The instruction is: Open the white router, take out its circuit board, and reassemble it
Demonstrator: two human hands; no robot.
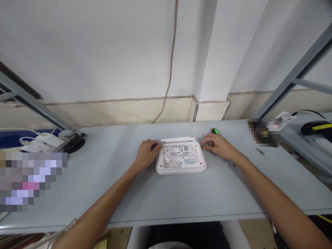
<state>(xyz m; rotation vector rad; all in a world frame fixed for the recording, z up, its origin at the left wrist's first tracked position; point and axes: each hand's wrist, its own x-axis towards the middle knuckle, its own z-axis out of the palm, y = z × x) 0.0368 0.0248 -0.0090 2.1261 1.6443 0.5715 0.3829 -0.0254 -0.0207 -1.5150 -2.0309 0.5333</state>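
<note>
A white router (178, 169) lies bottom side up on the grey table, with its vents, printed label (178, 150) and a pale blue sticker (189, 161) showing. A white antenna (177, 139) runs along its far edge. My left hand (148, 152) is closed at the far left corner of the router, fingers curled and thumb against the casing. At the opposite corner my right hand (216, 144) is closed too, fingertips at the router's edge. A screwdriver with a green and black handle (215, 131) lies partly hidden under my right hand.
A small dark pointed piece (260, 151) lies on the table at right. White adapters and cables (49, 139) pile up at the left. A white plug (282, 121) sits by the right metal frame (290, 79). A cable (171, 65) hangs down the wall.
</note>
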